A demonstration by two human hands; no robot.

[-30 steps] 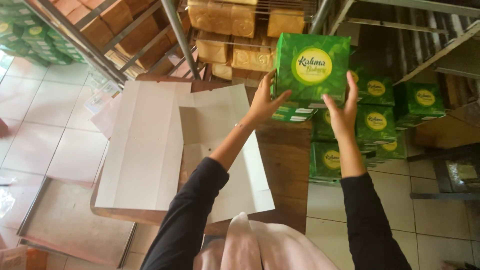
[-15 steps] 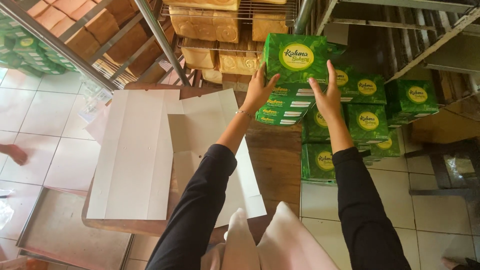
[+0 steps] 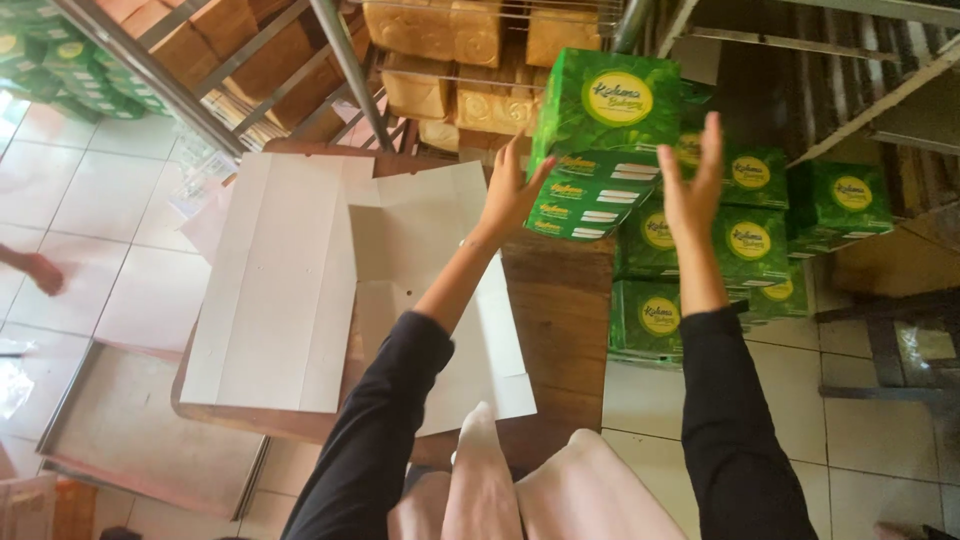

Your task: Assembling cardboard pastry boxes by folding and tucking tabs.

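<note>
A wooden table [image 3: 560, 330] filled the middle of the view, its left half covered by flat white cardboard sheets [image 3: 290, 290]. Beyond its far edge rose a metal rack [image 3: 340, 60] loaded with brown bread loaves [image 3: 440, 40]. Off the table's right edge, green boxes [image 3: 745, 240] stood stacked on the tiled floor [image 3: 90, 200], crowding the space behind the right hand. At the far right corner of the table sat a pile of flattened green cartons, topped by a built-up green box [image 3: 610, 100]. The left hand [image 3: 512, 190] was spread, fingertips touching the pile's left side. The right hand [image 3: 690, 185] was open with fingers upright, just beside the box, apparently apart from it
</note>
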